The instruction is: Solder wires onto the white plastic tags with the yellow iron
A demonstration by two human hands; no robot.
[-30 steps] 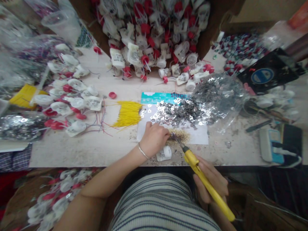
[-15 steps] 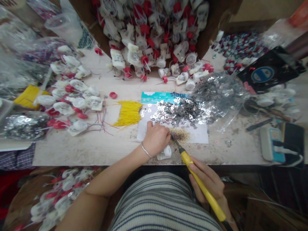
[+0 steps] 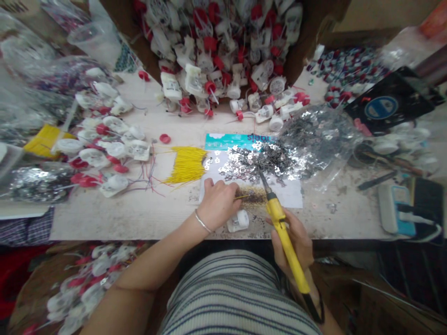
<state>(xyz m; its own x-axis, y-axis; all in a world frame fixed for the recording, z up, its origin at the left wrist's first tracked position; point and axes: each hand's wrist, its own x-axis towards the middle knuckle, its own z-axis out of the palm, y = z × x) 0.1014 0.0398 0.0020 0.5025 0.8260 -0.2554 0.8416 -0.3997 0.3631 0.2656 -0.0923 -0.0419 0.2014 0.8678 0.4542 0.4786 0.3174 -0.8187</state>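
Head view: near the middle of the frame, the left hand [image 3: 220, 200] pinches a thin yellow wire [image 3: 242, 197], whose visible end pokes out rightward past the fingertips. Right of lower centre, the right hand [image 3: 301, 237] is wrapped around a long yellow-handled soldering iron [image 3: 288, 246], its grey metal tip extending up-left beyond the fingers to the heap of small shiny silver metal pieces [image 3: 251, 160].

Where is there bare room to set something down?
Front left of the bench, nearer than the white parts; front right, between the white sheet and the blue-topped block, bar small scraps. Crowded: where metal pieces cover the sheet, and around the brown carton.
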